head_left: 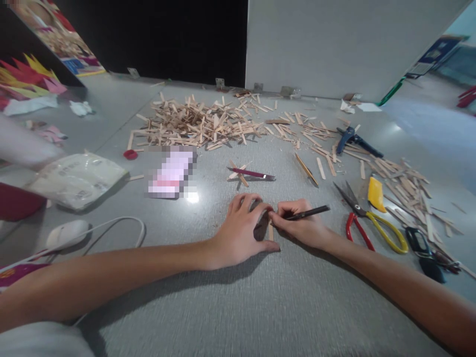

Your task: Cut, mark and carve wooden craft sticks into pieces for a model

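Near the middle of the grey table point(238, 307), my left hand point(243, 228) arches over a small wooden stick point(271, 231), its thumb against the lower end and its fingertips around the upper end. My right hand point(301, 223) pinches a dark pen-like tool point(310, 212), which slants up to the right. Its fingertips meet the stick's upper part beside my left fingers; the tool's tip is hidden. Just beyond my hands, a dark red craft knife or pen point(253, 173) lies across a few short sticks point(243, 179). A yellow pencil point(307, 170) lies farther right.
A large pile of sticks point(201, 121) spreads along the back. Scissors point(359, 210), a yellow cutter point(376, 194), a blue glue gun point(353, 141) and more sticks lie right. On the left are a blurred phone point(173, 172), a plastic bag point(80, 178) and a white mouse point(69, 234).
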Demonstrator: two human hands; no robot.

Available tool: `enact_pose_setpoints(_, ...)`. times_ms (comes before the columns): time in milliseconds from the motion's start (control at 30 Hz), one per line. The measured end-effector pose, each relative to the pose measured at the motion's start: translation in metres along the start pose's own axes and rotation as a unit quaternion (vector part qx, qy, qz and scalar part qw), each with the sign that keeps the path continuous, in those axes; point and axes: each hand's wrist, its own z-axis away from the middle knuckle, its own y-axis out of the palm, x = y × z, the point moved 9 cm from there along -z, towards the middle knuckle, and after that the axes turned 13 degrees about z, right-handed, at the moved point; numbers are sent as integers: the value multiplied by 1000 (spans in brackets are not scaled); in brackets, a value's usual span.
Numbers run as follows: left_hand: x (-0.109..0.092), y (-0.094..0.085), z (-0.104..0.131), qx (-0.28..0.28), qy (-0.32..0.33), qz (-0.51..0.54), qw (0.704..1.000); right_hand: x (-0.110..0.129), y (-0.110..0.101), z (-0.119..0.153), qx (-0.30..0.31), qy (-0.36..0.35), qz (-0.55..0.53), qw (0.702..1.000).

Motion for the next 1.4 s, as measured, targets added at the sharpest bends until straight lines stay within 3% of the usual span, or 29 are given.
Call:
enact_pose_setpoints(800,2,-1,0,-9,3,11,1000,4,-2,-2,-1,-23,12,1000)
enact_pose_setpoints(1400,0,-3,0,-23,16,18,999,-3,0,1,2,30,-26,999)
